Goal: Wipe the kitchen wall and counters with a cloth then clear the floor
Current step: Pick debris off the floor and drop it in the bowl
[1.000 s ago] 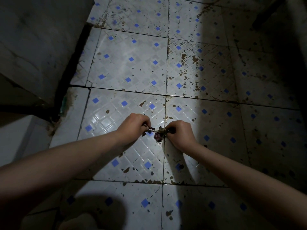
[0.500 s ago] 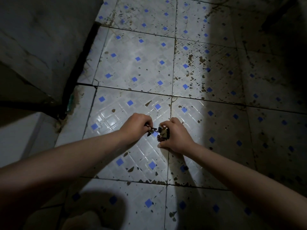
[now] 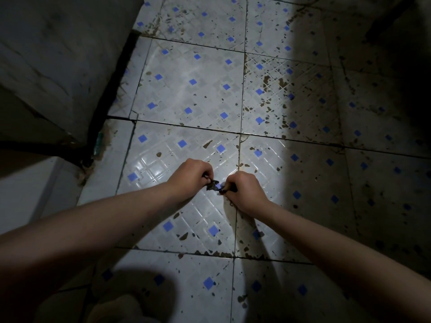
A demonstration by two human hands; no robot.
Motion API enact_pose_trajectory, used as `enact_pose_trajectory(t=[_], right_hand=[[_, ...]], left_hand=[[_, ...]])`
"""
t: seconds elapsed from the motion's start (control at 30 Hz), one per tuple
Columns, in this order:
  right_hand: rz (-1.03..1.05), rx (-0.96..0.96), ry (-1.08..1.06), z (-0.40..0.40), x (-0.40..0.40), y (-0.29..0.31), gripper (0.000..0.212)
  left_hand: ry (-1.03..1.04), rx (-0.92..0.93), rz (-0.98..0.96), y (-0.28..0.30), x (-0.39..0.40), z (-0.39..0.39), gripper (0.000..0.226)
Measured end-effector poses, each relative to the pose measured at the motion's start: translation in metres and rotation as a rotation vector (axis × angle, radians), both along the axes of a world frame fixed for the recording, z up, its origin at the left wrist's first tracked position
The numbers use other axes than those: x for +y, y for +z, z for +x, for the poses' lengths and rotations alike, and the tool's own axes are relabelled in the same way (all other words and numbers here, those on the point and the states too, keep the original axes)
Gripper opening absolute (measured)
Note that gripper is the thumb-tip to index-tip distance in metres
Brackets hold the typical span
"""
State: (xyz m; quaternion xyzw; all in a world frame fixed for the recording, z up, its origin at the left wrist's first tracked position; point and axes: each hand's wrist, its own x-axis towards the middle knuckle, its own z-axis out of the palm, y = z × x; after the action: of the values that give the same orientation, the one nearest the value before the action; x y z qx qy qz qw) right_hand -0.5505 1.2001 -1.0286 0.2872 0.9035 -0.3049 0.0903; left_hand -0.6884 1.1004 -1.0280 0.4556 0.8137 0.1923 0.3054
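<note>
Floor [image 3: 193, 94]: tiled, stained. Scraps [image 3: 213, 185]: lifted since a second ago, now split between left hand [image 3: 191, 176] and right hand [image 3: 245, 190], both pinching pieces above mid-floor. Clearing under way.

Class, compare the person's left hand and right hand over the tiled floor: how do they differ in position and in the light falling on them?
The left hand sits higher in the picture, over brightly lit tile; the right hand sits lower, on the grout line nearer the shadowed tiles. Both are curled, pinching dark debris just above the tiled floor.
</note>
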Motion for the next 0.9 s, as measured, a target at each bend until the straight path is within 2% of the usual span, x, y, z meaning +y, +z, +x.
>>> enact_pose_trajectory(t=[0.13, 0.43, 0.9], right_hand=[[-0.062, 0.026, -0.105, 0.005, 0.008, 0.007, 0.0], [-0.039, 0.043, -0.311, 0.025, 0.033, 0.018, 0.005], [-0.074, 0.028, -0.275, 0.025, 0.024, 0.019, 0.005]], left_hand=[[0.001, -0.01, -0.01, 0.0, -0.002, -0.001, 0.009], [-0.005, -0.01, -0.003, 0.004, -0.001, 0.002, 0.01], [-0.016, -0.006, 0.009, 0.006, 0.002, 0.008, 0.007]])
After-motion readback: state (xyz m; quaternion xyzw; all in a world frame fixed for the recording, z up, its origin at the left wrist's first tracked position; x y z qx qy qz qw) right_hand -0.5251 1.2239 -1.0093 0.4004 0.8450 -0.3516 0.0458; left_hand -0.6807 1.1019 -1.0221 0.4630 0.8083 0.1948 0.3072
